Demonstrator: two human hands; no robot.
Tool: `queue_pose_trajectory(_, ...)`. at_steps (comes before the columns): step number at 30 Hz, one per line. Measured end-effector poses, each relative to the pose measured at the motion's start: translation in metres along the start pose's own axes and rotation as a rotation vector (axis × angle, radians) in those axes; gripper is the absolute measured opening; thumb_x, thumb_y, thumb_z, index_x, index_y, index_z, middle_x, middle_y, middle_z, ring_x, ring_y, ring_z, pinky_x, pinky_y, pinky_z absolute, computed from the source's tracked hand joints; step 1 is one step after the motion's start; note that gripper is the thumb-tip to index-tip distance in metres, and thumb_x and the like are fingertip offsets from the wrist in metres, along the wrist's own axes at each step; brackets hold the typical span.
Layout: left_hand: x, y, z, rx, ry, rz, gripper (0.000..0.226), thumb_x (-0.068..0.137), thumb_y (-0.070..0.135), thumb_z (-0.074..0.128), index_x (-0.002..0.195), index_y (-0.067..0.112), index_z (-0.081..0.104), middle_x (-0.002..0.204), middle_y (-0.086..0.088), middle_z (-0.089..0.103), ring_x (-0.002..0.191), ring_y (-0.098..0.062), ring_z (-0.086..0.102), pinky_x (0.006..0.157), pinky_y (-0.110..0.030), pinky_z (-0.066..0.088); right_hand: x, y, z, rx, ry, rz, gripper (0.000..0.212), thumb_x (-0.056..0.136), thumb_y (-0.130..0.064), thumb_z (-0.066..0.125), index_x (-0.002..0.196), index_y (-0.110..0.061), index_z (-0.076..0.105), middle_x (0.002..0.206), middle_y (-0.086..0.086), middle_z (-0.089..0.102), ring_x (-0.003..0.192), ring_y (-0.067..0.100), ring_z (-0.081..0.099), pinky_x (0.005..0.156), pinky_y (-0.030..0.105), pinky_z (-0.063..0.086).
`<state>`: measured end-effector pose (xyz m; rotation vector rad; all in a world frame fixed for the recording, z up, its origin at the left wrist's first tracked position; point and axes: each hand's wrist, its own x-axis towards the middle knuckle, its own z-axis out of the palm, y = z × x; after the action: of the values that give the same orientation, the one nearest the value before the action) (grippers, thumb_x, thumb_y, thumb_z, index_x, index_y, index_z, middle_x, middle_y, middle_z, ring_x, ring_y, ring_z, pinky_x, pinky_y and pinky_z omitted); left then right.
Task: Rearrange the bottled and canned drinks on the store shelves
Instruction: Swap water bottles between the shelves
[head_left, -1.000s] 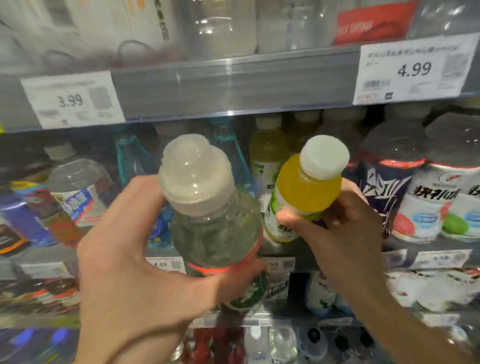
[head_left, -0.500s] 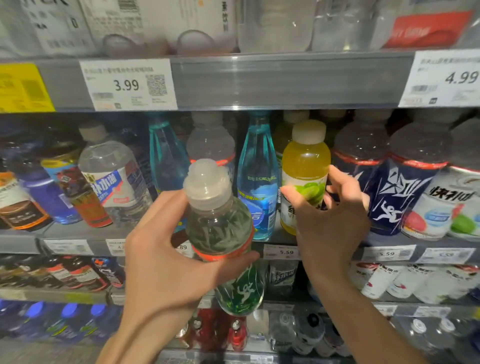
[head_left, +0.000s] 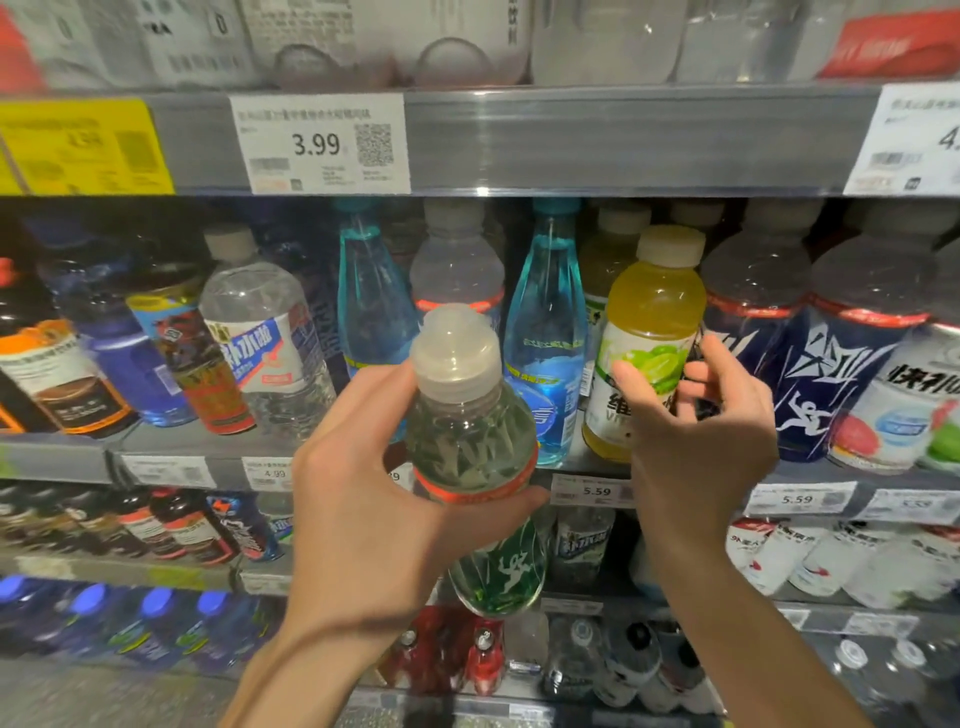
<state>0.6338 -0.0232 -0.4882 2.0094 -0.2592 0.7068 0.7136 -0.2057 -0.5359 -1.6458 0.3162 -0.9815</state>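
Left hand grips the upright green-label bottle, held in front of the shelf. Right hand, fingers loose and holding nothing, sits just right of the yellow bottle, standing upright on that shelf.

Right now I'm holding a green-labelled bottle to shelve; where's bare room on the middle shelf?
Little: a bare strip of grey shelf edge before the clear water bottle. From the tall blue bottles rightward past the yellow juice bottle, crowded.

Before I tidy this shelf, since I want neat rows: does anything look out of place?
Yes. On the middle shelf, a red and blue can and a clear bottle beside it lean to the left, while the yellow bottle to the right stands upright.
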Motion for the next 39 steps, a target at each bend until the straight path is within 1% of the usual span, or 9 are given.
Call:
queue_pose_trajectory(5, 0.001, 0.002, -0.004, -0.048, 0.02, -0.045, 0.075, 0.04, 0.038, 0.095, 0.11, 0.037, 0.068, 0.101, 0.016, 0.066, 0.099, -0.006, 0.065, 0.075, -0.009, 0.05, -0.041, -0.011, -0.031, 0.037, -0.126, -0.034, 0.045, 0.081, -0.02, 0.082, 0.118, -0.036, 0.062, 0.108, -0.001, 0.063, 0.094, 0.019, 0.064, 0.079, 0.024, 0.053)
queue_pose_trajectory(10, 0.001, 0.0, -0.02, -0.011, -0.036, -0.058, 0.078, 0.041, 0.045, 0.094, 0.111, 0.024, 0.069, 0.102, 0.009, 0.064, 0.097, -0.013, 0.065, 0.075, -0.026, 0.057, -0.065, -0.055, -0.044, 0.2, -0.929, -0.128, 0.063, 0.076, -0.016, 0.076, 0.134, -0.029, 0.054, 0.13, -0.008, 0.064, 0.121, 0.018, 0.063, 0.094, 0.03, 0.054)
queue_pose_trajectory(13, 0.02, -0.015, -0.037, -0.084, -0.103, -0.281, 0.089, 0.018, 0.057, 0.089, 0.096, 0.019, 0.066, 0.094, 0.008, 0.065, 0.089, -0.01, 0.064, 0.088, -0.025, 0.056, -0.065, -0.073, -0.041, 0.219, -1.109, -0.049, 0.086, 0.073, -0.005, 0.087, 0.144, -0.027, 0.043, 0.137, -0.015, 0.06, 0.129, 0.01, 0.058, 0.1, 0.022, 0.05)
queue_pose_trajectory(17, 0.03, 0.007, -0.044, 0.06, -0.293, -0.281, 0.051, 0.043, 0.058, 0.044, 0.085, 0.05, 0.072, 0.079, 0.056, 0.051, 0.092, 0.016, 0.061, 0.074, 0.001, 0.04, -0.071, -0.086, -0.031, 0.298, -1.077, 0.085, 0.081, 0.061, -0.014, 0.092, 0.13, -0.036, 0.055, 0.123, -0.01, 0.069, 0.113, 0.013, 0.068, 0.087, 0.027, 0.057)
queue_pose_trajectory(20, 0.007, 0.028, -0.048, -0.01, -0.11, -0.097, 0.086, 0.05, 0.051, 0.088, 0.13, 0.03, 0.064, 0.115, 0.033, 0.065, 0.114, -0.001, 0.064, 0.086, -0.012, 0.051, -0.073, -0.088, -0.028, 0.301, -1.004, 0.126, 0.075, 0.053, -0.019, 0.092, 0.118, -0.039, 0.061, 0.114, -0.013, 0.073, 0.103, 0.01, 0.072, 0.079, 0.026, 0.059)
queue_pose_trajectory(25, -0.018, 0.011, -0.046, -0.17, -0.152, -0.135, 0.11, 0.049, 0.04, 0.096, 0.147, 0.035, 0.046, 0.139, 0.019, 0.058, 0.129, -0.002, 0.055, 0.095, -0.02, 0.052, -0.075, -0.085, -0.032, 0.329, -1.006, 0.211, 0.087, 0.037, -0.011, 0.099, 0.113, -0.036, 0.066, 0.106, -0.01, 0.076, 0.094, 0.009, 0.074, 0.072, 0.018, 0.057)
queue_pose_trajectory(28, -0.027, 0.0, -0.046, -0.189, -0.148, -0.219, 0.093, 0.054, 0.036, 0.091, 0.139, 0.028, 0.053, 0.129, 0.02, 0.064, 0.122, 0.0, 0.06, 0.094, -0.019, 0.052, -0.074, -0.085, -0.03, 0.314, -1.009, 0.205, 0.087, 0.039, 0.009, 0.097, 0.111, -0.027, 0.064, 0.101, -0.009, 0.077, 0.089, 0.008, 0.075, 0.071, 0.017, 0.057)
queue_pose_trajectory(33, -0.033, -0.014, -0.055, -0.114, -0.097, -0.289, 0.038, 0.09, 0.051, 0.053, 0.124, 0.038, 0.061, 0.122, 0.023, 0.067, 0.119, -0.001, 0.061, 0.096, -0.025, 0.052, -0.074, -0.085, -0.023, 0.287, -0.932, 0.177, 0.078, 0.036, -0.026, 0.104, 0.103, -0.039, 0.066, 0.101, -0.019, 0.074, 0.093, 0.0, 0.071, 0.073, 0.01, 0.054)
queue_pose_trajectory(39, 0.018, -0.054, -0.056, 0.065, 0.165, -0.251, 0.021, 0.085, 0.032, 0.072, 0.105, 0.031, 0.066, 0.092, 0.008, 0.067, 0.081, -0.001, 0.063, 0.068, -0.014, 0.046, -0.085, -0.071, -0.008, 0.314, -0.827, 0.175, 0.082, 0.029, -0.059, 0.095, 0.105, -0.057, 0.063, 0.109, -0.018, 0.074, 0.1, 0.003, 0.071, 0.077, 0.012, 0.055)
